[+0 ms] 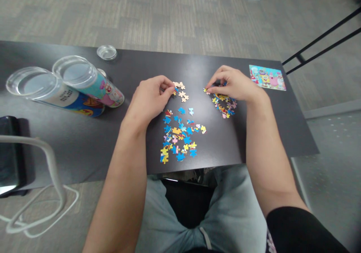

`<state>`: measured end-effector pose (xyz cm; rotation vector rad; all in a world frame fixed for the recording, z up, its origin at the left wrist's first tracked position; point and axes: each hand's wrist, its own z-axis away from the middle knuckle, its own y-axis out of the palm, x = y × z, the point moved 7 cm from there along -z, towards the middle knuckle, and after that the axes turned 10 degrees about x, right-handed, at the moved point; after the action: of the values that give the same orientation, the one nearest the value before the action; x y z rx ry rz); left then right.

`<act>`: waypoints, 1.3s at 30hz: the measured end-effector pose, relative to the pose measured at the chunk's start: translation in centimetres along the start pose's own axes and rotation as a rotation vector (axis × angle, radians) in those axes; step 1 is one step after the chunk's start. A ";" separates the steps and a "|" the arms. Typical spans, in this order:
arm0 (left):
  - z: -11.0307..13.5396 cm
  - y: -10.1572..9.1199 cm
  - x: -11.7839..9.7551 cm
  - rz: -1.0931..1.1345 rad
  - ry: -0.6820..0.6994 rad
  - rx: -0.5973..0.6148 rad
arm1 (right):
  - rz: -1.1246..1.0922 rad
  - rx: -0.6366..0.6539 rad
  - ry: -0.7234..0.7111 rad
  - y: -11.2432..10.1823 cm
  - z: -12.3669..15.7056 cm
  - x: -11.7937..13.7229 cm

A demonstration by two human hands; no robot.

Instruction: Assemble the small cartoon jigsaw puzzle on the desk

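Observation:
Small jigsaw pieces lie on a dark table [84, 144]. My left hand [150, 99] rests with fingers curled, pinching a piece beside a few face-down tan pieces [182, 91]. My right hand [235, 84] pinches a yellow piece [206, 91] at its fingertips, above a small colourful cluster [225, 106]. A larger scatter of blue, yellow and pink pieces [179, 138] lies nearer me, between my forearms.
Two clear-ended cartoon tubes [84, 84] lie on their sides at the left, with a round clear lid [106, 52] behind them. A cartoon picture card [267, 77] sits at the right far corner. A dark device [9, 155] and white cable [53, 170] lie at the left edge.

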<state>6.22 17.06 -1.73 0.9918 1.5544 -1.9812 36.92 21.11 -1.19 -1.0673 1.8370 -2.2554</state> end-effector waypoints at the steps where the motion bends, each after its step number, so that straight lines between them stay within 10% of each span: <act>1: 0.0 0.0 0.0 -0.006 0.002 0.005 | -0.023 -0.001 0.012 -0.2 0.1 -0.1; 32: 0.2 0.0 0.0 -0.024 -0.018 0.020 | -0.096 0.019 0.067 -0.6 0.6 -1.4; 39: 0.3 0.0 -0.1 -0.021 -0.034 0.025 | -0.124 0.044 -0.062 1.6 -0.8 4.6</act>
<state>6.14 16.78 -1.63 0.9504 1.5307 -2.0260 32.39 19.34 -0.49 -1.2617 1.7350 -2.2883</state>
